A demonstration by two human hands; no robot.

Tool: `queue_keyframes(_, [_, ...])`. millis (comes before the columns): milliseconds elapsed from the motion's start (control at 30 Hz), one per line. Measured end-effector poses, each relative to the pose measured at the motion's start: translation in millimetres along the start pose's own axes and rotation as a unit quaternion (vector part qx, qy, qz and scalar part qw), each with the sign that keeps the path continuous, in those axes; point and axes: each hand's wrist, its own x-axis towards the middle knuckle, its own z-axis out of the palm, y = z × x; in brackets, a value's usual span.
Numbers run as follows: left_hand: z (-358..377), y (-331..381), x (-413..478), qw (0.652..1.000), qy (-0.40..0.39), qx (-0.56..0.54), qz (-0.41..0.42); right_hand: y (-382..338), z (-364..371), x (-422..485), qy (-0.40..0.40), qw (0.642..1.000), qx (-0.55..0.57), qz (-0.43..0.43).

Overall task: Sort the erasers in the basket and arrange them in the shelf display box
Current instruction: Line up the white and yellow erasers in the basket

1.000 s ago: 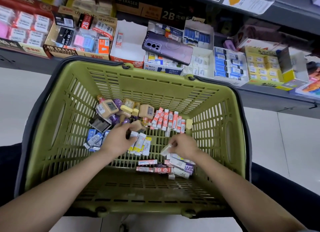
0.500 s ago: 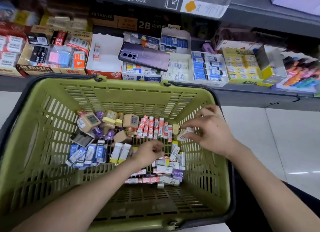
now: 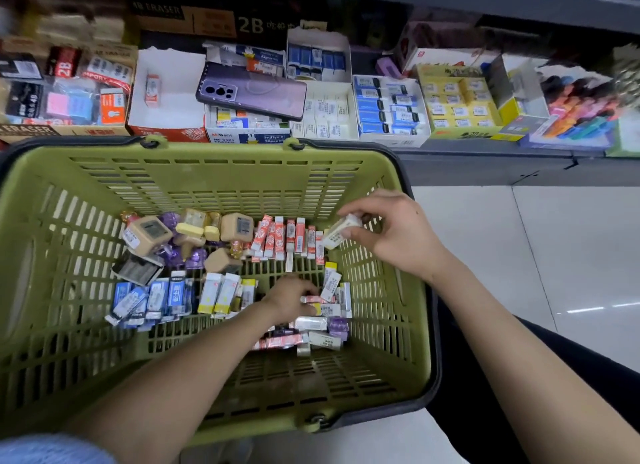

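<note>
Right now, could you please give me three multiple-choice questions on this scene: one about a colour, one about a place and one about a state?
1. What colour is the basket?
A blue; B green; C red.

2. Where does the purple phone lie?
A across open display boxes; B inside the basket; C on the floor.

3. What is the right hand doing?
A resting flat and empty; B pinching a white eraser; C gripping the basket's handle.

Answers:
1 B: its slatted walls and rim are olive green.
2 A: it rests on the tops of the display boxes behind the basket.
3 B: its thumb and fingers hold the white eraser over the basket.
</note>
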Motion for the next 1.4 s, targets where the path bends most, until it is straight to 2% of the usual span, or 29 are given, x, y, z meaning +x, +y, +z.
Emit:
queue_keyframes(133, [-1,3,-8,0.996,0.037,-0.069,-0.046,0,2,-1,0.01,1.0,0.017,0.006])
queue_keyframes(200, [-7,5,-14,0.98,0.094,-0.156,-0.075,2,2,-2,0.027,0.999,0.045,0.014])
queue_keyframes(300, [-16,19,-10,0.903,0.186,-0.372,-0.109,5,4,0,0.057,0.995,0.079,0.031])
queue_keyframes(333, [-16,26,-6,0.888,0.2,-0.399,-0.108,5,4,0,0.066,0.994,0.085,0.033])
queue_keyframes(367, [-15,33,-2,0.887,0.205,-0.401,-0.104,5,4,0,0.073,0.993,0.089,0.034])
queue_keyframes(433, [-7,44,8,0.909,0.195,-0.353,-0.109,5,5,0,0.08,0.992,0.088,0.033])
queue_keyframes(567, [5,49,21,0.967,0.154,-0.162,-0.12,7,7,1,0.081,0.993,0.08,0.035])
queue_keyframes(767, [1,57,21,0.975,0.104,-0.137,-0.137,8,8,1,0.076,0.994,0.074,0.029])
queue_keyframes(867, [8,61,18,0.971,0.103,-0.15,-0.154,8,8,1,0.071,0.996,0.057,0.023])
queue_keyframes(1000, [15,64,6,0.954,0.111,-0.228,-0.16,5,8,-1,0.068,0.997,0.039,0.021])
queue_keyframes(1133, [-7,63,-20,0.942,0.166,-0.268,-0.114,1,9,1,0.091,0.993,0.024,0.078])
queue_keyframes(1233, [-26,54,-59,0.922,0.21,-0.321,-0.053,-8,13,4,0.157,0.976,0.073,0.131])
queue_keyframes(1267, [-33,49,-73,0.914,0.214,-0.34,-0.048,-12,17,5,0.158,0.973,0.091,0.144])
queue_keyframes(1333, [-51,34,-99,0.905,0.241,-0.347,-0.039,-21,35,6,0.091,0.974,0.12,0.168])
queue_keyframes(1400, [-74,17,-123,0.896,0.29,-0.333,-0.037,-28,64,7,-0.039,0.971,0.125,0.201])
